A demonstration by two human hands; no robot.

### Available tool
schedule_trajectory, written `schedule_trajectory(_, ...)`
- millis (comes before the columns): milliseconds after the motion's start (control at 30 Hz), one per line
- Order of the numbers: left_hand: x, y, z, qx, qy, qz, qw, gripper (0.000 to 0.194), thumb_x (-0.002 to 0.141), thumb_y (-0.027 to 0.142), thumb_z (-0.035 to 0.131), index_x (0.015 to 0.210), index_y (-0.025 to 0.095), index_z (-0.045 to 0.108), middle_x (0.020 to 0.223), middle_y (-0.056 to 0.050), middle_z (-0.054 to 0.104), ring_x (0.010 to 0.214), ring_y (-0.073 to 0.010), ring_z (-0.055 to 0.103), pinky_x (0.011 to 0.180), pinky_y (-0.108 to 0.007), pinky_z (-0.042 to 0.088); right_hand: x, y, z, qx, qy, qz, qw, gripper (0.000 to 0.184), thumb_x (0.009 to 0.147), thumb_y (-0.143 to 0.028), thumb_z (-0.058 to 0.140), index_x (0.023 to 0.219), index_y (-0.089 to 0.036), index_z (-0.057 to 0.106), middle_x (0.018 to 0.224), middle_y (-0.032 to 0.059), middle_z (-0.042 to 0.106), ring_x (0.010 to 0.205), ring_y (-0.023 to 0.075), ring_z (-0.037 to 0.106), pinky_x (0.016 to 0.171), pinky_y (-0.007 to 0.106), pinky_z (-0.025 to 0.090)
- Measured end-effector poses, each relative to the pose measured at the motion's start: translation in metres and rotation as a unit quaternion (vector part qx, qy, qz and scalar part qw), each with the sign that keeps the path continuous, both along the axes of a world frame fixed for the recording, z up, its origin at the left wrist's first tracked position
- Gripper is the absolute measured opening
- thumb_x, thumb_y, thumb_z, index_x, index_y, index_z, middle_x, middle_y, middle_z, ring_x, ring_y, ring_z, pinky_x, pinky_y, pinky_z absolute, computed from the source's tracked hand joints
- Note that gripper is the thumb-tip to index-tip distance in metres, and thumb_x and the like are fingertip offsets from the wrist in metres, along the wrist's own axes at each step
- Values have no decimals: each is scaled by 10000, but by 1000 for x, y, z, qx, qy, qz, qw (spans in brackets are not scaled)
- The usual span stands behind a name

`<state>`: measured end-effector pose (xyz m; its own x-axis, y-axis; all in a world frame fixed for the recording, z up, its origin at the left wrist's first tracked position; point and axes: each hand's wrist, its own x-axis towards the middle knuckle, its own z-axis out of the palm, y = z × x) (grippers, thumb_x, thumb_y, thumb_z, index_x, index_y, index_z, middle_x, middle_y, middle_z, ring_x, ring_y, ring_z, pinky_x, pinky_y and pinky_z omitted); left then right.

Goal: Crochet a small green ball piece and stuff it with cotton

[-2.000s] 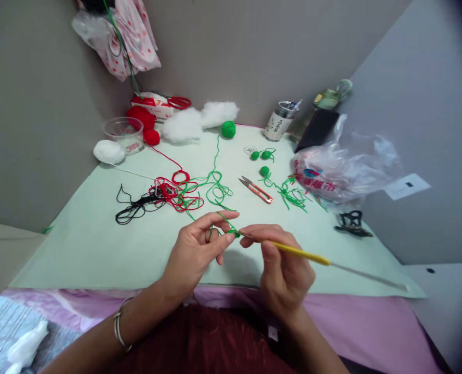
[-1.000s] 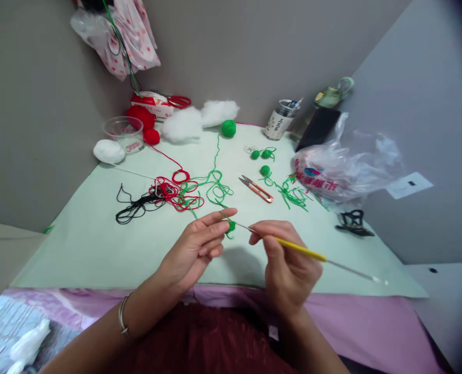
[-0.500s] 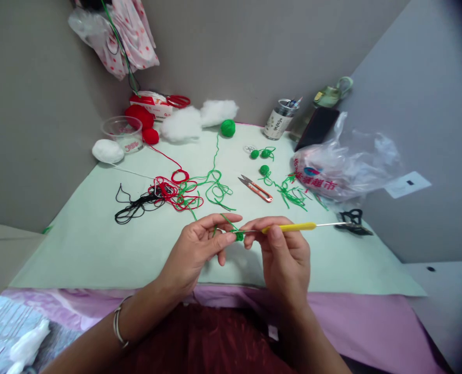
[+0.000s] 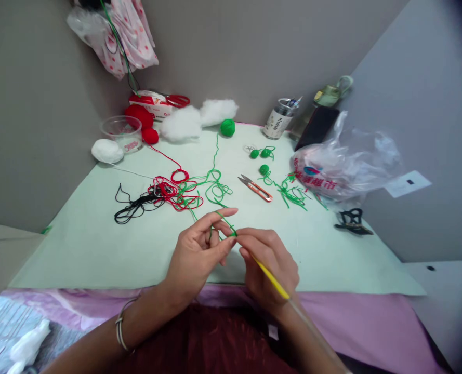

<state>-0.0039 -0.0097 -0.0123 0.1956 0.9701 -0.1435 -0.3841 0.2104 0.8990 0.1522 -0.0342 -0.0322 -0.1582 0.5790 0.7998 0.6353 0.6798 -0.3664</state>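
Note:
Between thumb and fingers, my left hand (image 4: 197,249) pinches a small green crochet piece (image 4: 234,234), mostly covered by fingertips. Green yarn (image 4: 225,219) runs from it over my raised left index finger. My right hand (image 4: 272,265) grips a crochet hook (image 4: 272,279) by its yellow handle; its metal shaft slants down along my right forearm. The hook's tip is hidden at the crochet piece, where both hands' fingertips meet. Beyond my hands, loose green yarn (image 4: 217,188) trails back to a green yarn ball (image 4: 227,128).
Orange thread snips (image 4: 255,188) lie ahead of my hands, near small green balls (image 4: 264,170) and green yarn scraps (image 4: 293,196). Red yarn (image 4: 168,189) and black cord (image 4: 131,208) tangle at left. A plastic bag (image 4: 324,171) and a black hair clip (image 4: 353,222) sit at right.
My right hand has turned, swinging the hook's handle end from pointing right to pointing down toward my forearm. The crochet piece, visible below the left fingers a second ago, is now mostly covered.

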Motion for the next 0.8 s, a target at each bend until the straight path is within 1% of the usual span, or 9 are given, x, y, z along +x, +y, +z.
schedule_trajectory(100,-2,2,0,-85,-105,-61,989,475,764,209,918,1227,219,810,674,77,554,453,-14,368,447,-134,442,-1,0,-4,18,-21,-30,999,328,988,-78,638,1245,-254,740,1089,90,775,990,214,751,788,330,633)
schedule_trajectory(200,-6,6,0,-143,-166,-92,971,334,825,218,884,1153,170,835,558,126,374,429,7,183,424,-97,372,-2,1,2,-48,118,0,992,280,1019,-95,586,1166,-257,761,984,56,761,888,191,725,746,329,613)
schedule_trajectory(267,-7,7,2,-127,-167,-81,974,310,813,206,895,1118,179,845,581,115,420,430,13,189,420,-97,369,-3,2,8,-101,245,35,963,262,1043,-116,547,1094,-253,764,881,24,734,766,166,684,682,319,587)
schedule_trajectory(333,-5,7,4,-94,-148,-81,981,332,779,220,922,1103,206,849,671,78,552,422,16,246,405,-119,386,-4,5,13,-138,301,68,941,248,1046,-131,555,1044,-254,771,877,15,736,756,160,681,677,315,581)
schedule_trajectory(500,1,4,2,-51,-80,-55,994,346,767,250,935,1103,245,852,865,33,666,446,19,387,433,-135,404,-7,5,8,-126,219,65,965,285,1010,-75,605,1128,-271,775,992,29,789,924,180,740,789,324,620)
schedule_trajectory(567,2,4,-1,-61,-87,-51,993,334,787,257,922,1114,246,850,873,33,663,441,30,357,445,-133,399,-7,3,2,-90,151,32,984,344,986,-56,642,1205,-288,769,1039,41,788,928,181,746,777,317,623)
schedule_trajectory(667,1,6,-4,-112,-138,-84,981,291,815,251,900,1100,208,855,713,64,568,427,26,246,445,-130,384,-3,1,-3,-36,70,-6,997,396,954,-62,701,1268,-296,768,1134,75,779,985,202,747,798,328,625)
schedule_trajectory(733,-1,9,-5,-137,-166,-92,972,261,818,230,894,1072,179,860,624,97,452,435,18,192,444,-119,362,-1,1,-1,-54,110,-1,992,345,972,-70,680,1224,-282,783,1043,60,781,943,188,735,785,322,613)
schedule_trajectory(800,-2,11,-4,-136,-177,-76,972,254,805,209,901,1053,172,862,619,105,420,443,18,181,446,-111,349,1,3,4,-110,223,24,968,277,1013,-96,624,1141,-275,793,888,22,747,818,159,702,716,303,587)
